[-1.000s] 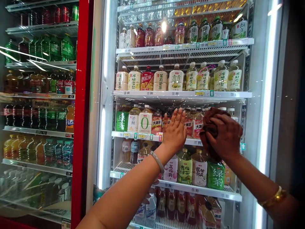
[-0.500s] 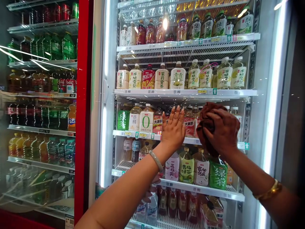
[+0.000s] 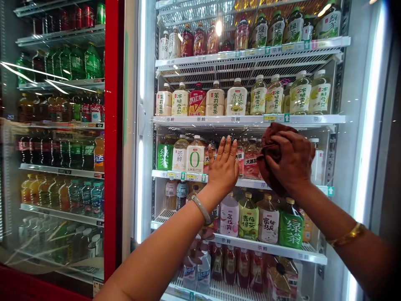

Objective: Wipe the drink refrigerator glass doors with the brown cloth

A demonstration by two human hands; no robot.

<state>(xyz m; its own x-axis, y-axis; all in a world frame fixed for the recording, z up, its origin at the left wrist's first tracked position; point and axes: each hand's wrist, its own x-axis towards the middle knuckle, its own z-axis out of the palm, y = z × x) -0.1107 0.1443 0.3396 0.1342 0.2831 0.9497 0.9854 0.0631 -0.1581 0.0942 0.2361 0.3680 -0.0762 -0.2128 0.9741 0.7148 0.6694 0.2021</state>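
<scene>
Fingers of my right hand (image 3: 286,161) are curled around a crumpled brown cloth (image 3: 272,161), pressing it to the glass door (image 3: 232,129) of the lit drinks cooler, just below the shelf that carries the pale-labelled bottles (image 3: 301,93). Those of my left hand (image 3: 223,167) are open and pointing up, the palm flat toward the same glass with nothing gripped, beside the cloth but apart from it and to the right of the white bottle marked 0 (image 3: 195,155). A gold bracelet (image 3: 347,236) circles my right wrist, a pale bangle (image 3: 202,210) my left.
</scene>
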